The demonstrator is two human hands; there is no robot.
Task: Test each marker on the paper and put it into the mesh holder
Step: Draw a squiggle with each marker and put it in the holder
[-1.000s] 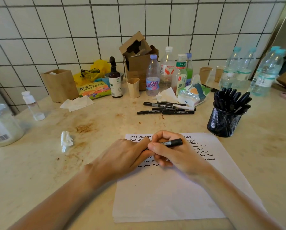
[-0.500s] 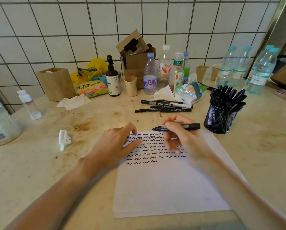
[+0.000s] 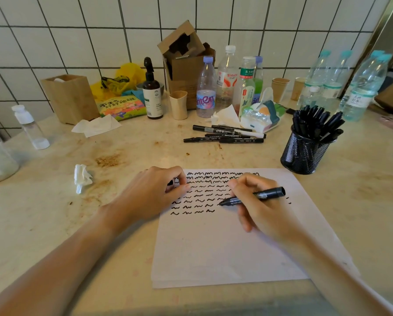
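Right fingers (image 3: 237, 187): curled round the marker (image 3: 253, 197) in a writing grip; its tip lies low over the paper (image 3: 213, 242), just right of the last squiggles. Whether it touches, you cannot tell.
Left fingers (image 3: 179, 181): bent down on the paper's top left edge, pinning it; a small dark piece, likely the cap (image 3: 170, 183), is tucked under them.
Step in hand: you are about to test this marker, by the look of it. Draw one short wave in the free space after the last row, light pressure, and keep your left hand (image 3: 150, 195) pressing so the thin sheet does not slide.
Then: cap it firmly before dropping it in the holder (image 3: 302, 156).
Marker: slim black plastic barrel, white print, blunt round rear end.
Paper: white, thin, several sheets stacked, upper part filled with rows of black waves.
Holder: black wire mesh cup, right of the paper, already packed with markers leaning outward; slot yours in a gap.
Untested markers (image 3: 225, 134): a loose bunch lying flat beyond the paper.
Worktop (image 3: 54, 224): pale stone, smooth, stained brown in patches.
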